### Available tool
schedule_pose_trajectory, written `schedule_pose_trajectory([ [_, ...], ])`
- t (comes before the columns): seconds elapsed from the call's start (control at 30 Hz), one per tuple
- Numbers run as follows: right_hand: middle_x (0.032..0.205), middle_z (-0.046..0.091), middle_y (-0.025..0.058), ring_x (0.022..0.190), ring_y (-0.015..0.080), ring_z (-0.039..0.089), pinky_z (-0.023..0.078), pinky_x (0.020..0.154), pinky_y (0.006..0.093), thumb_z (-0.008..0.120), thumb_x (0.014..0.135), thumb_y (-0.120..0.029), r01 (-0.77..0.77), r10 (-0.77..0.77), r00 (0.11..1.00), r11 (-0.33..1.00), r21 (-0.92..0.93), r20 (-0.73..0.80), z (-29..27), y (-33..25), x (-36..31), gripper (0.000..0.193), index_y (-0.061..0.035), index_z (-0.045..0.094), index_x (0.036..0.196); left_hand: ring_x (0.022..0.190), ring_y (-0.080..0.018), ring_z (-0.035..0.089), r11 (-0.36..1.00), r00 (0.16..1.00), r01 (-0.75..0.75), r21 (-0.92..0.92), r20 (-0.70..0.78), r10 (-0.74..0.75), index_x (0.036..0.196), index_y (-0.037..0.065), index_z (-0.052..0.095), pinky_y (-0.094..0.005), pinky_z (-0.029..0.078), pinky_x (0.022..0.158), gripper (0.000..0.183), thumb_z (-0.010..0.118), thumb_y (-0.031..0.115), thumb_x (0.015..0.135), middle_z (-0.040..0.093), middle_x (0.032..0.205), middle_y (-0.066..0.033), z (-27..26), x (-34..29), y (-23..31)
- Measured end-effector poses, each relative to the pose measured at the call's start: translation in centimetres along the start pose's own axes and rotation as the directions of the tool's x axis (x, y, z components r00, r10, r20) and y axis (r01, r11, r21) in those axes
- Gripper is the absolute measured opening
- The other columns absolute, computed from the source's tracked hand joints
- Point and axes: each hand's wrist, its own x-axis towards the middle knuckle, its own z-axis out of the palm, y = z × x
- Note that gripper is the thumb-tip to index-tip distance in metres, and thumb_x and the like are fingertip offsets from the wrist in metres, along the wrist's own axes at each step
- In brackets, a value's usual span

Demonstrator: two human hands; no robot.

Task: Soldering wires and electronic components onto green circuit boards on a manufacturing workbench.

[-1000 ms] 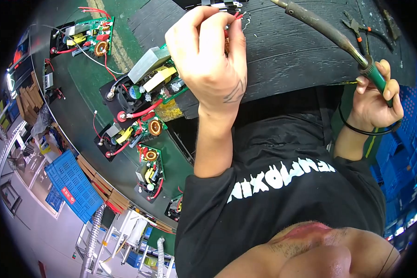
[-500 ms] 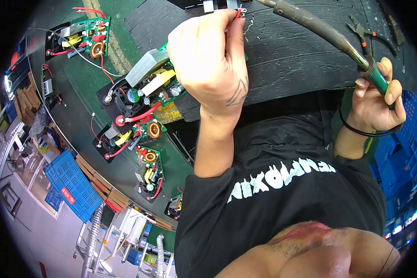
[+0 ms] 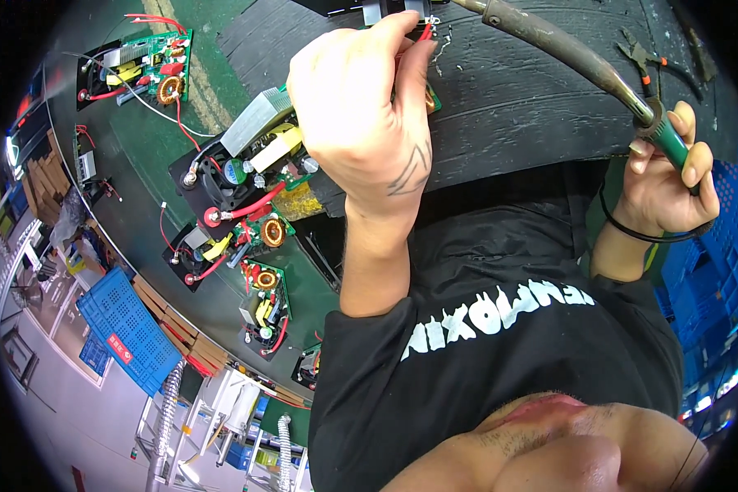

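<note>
My left hand (image 3: 365, 107) pinches the ends of red wires (image 3: 425, 31) between thumb and fingers, at the top of the view beside a black part with metal tabs (image 3: 372, 11). Under and behind that hand lies a green circuit board assembly with a grey heat sink (image 3: 257, 123), a small black fan (image 3: 213, 176) and a thick red cable (image 3: 258, 202); my hand hides part of it. In my right hand (image 3: 668, 180) is a soldering iron (image 3: 567, 51), gripped by its green handle. Its tip reaches the top edge, a little right of the wire ends, apart from them.
A black board (image 3: 517, 115) covers the work surface. Orange-handled cutters (image 3: 641, 61) lie at its far right. More circuit board assemblies (image 3: 170, 70) sit on the green bench to the left, one with a copper coil (image 3: 273, 232). A blue crate (image 3: 129, 328) stands beyond the bench.
My left hand has shifted slightly left with the red wires still pinched, showing more of the board's edge on its right. The soldering iron has barely moved.
</note>
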Motion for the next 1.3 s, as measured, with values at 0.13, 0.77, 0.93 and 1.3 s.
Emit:
schedule_pose_trajectory([
  [0.13, 0.143, 0.054, 0.0258, 0.091, 0.0453, 0.071, 0.061, 0.074, 0.0431, 0.042, 0.097, -0.042, -0.007, 0.008, 1.000, 1.000, -0.028, 0.025, 0.3, 0.0, 0.0, 0.035, -0.0149, 0.060, 0.085, 0.075, -0.0225, 0.061, 1.000, 1.000, -0.005, 0.000, 0.004, 0.005, 0.101, 0.001, 0.075, -0.0317, 0.050, 0.069, 0.030, 0.082, -0.009, 0.073, 0.067, 0.079, -0.0087, -0.1, 0.1, 0.0],
  [0.77, 0.134, 0.058, 0.0257, 0.080, 0.0424, 0.072, 0.062, 0.066, 0.0426, 0.042, 0.096, -0.041, -0.003, 0.001, 1.000, 0.997, -0.079, -0.028, 1.5, 0.5, 0.2, 0.037, -0.0127, 0.059, 0.079, 0.076, -0.0237, 0.062, 0.998, 0.996, -0.056, 0.016, 0.077, 0.054, 0.097, 0.003, 0.074, -0.0357, 0.048, 0.078, 0.029, 0.083, -0.004, 0.071, 0.067, 0.081, -0.0072, -0.7, 0.4, -0.7],
  [0.93, 0.134, 0.058, 0.0259, 0.079, 0.0426, 0.071, 0.062, 0.065, 0.0432, 0.042, 0.096, -0.040, -0.005, 0.003, 1.000, 0.995, -0.098, -0.020, 1.5, 0.4, 0.3, 0.036, -0.0132, 0.057, 0.077, 0.078, -0.0207, 0.066, 0.987, 0.986, -0.163, 0.010, 0.032, 0.163, 0.091, 0.008, 0.076, -0.0321, 0.048, 0.082, 0.021, 0.085, 0.002, 0.073, 0.071, 0.082, -0.0040, 0.1, -0.5, -2.4],
  [1.3, 0.133, 0.058, 0.0269, 0.078, 0.0430, 0.071, 0.062, 0.066, 0.0442, 0.040, 0.097, -0.040, -0.003, 0.001, 1.000, 0.998, -0.061, -0.024, 1.5, 0.5, 0.4, 0.037, -0.0130, 0.055, 0.076, 0.085, -0.0217, 0.064, 0.982, 0.984, -0.177, 0.060, -0.017, 0.178, 0.087, 0.007, 0.077, -0.0326, 0.050, 0.078, 0.021, 0.084, -0.002, 0.070, 0.070, 0.088, -0.0046, 0.7, -0.8, -2.2],
])
